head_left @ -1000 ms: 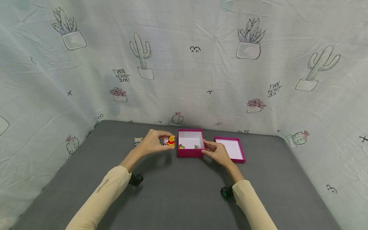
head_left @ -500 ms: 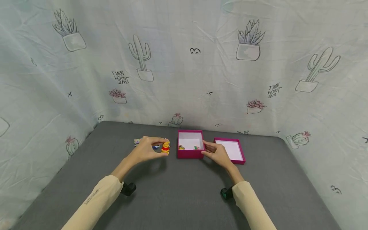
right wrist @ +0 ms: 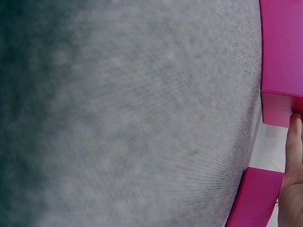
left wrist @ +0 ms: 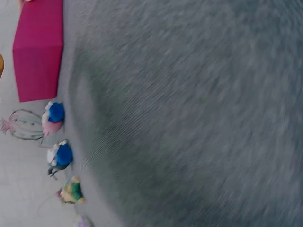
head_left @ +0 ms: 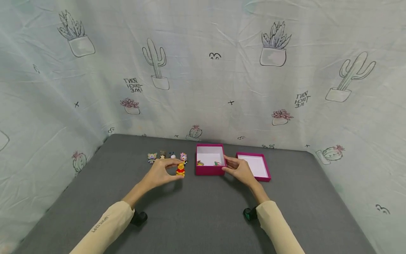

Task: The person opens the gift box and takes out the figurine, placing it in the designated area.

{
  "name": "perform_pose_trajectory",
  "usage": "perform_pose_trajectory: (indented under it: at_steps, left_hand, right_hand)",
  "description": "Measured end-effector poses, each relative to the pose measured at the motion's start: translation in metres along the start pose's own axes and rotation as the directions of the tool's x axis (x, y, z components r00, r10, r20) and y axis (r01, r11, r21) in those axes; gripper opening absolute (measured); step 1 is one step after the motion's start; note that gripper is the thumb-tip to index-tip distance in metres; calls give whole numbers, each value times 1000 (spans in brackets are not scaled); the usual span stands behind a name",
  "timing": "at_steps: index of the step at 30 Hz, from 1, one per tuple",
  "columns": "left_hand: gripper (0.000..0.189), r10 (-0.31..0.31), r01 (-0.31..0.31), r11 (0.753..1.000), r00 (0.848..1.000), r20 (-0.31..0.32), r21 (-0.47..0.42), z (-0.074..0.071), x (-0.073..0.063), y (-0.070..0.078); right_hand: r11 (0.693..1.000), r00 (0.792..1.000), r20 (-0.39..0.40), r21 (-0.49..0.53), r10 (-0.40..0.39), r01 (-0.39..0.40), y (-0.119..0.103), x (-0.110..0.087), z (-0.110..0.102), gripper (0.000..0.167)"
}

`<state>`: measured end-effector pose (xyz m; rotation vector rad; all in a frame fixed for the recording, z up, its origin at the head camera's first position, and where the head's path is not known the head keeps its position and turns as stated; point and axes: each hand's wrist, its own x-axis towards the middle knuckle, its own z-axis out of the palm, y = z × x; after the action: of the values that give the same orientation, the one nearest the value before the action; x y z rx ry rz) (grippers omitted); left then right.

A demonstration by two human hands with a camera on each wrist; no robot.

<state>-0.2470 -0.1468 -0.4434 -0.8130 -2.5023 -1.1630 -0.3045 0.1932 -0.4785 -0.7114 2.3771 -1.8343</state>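
My left hand (head_left: 160,171) pinches a small yellow bear figurine in a red shirt (head_left: 180,170) between thumb and fingertips, to the left of the open magenta box (head_left: 209,170). Just behind that bear stands a pink-and-white figurine (head_left: 183,157), with others in a row to its left. At the box's right side is my right hand (head_left: 241,170); its fingers touch the wall, and in the right wrist view a straight finger (right wrist: 294,142) meets the side face. Inside the white-lined box lie a yellowish figurine (head_left: 200,162) and a green-and-red one (head_left: 217,163).
The magenta lid (head_left: 253,164) lies white side up to the right of the box, close by the right hand. A greyish cat-like figurine (head_left: 152,157) ends the row at the left. Grey cloth (head_left: 203,211) covers the table; a printed curtain (head_left: 203,70) hangs behind.
My left hand has carried the bear figurine left and toward me, away from the box. The row of figurines behind it now shows more fully. The right hand and the box stay put.
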Motion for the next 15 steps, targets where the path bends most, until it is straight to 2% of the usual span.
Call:
perform_pose_trajectory:
  at_steps: [6,11,15]
  left_hand:
    - [47,-76,76,997,997,5,-31,11,-2,-6]
    - [47,-171,171,983,985,0,-63,19,-2,-12]
    - [46,-206,205,978,979,-8,-48,24,-2,-18]
  right_hand:
    - [1000,1000,1,5,-20,20,2,-2,3,53]
    - [1000,1000,-9,-7,-23,23,1,-4,4,53]
    - [1000,1000,-12,-9,-23,23,0,-5,4,54]
